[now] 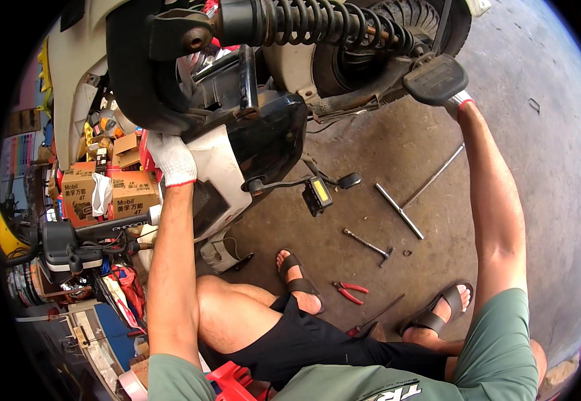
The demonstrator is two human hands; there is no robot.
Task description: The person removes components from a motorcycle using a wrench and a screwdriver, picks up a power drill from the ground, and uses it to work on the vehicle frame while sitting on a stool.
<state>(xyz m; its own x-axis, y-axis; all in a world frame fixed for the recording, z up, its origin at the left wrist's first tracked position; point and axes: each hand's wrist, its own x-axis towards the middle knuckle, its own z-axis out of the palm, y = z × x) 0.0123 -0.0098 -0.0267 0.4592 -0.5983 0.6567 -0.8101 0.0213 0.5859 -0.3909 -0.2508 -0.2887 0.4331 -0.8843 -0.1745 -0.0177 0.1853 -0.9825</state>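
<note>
A partly dismantled scooter or motorbike fills the top of the head view, with a coil-spring shock absorber (pixel 330 25) and a tyre (pixel 454 33). My left hand (pixel 169 157), in a white knitted work glove, rests against the bike beside the white side panel (pixel 220 160). Its fingers go out of sight under a curved black part (pixel 143 73). At the far right, my right hand (pixel 459 100) reaches behind a flat dark pad, like a footrest (pixel 435 79). Only its white glove cuff shows; the fingers are hidden.
On the concrete floor lie a long T-handle wrench (pixel 401 212), a smaller T-handle tool (pixel 368 246), red-handled pliers (pixel 350 292) and a thin long tool (pixel 377 314). A pedal arm (pixel 284 184) juts from the bike. Cardboard boxes (pixel 135 194) and clutter crowd the left.
</note>
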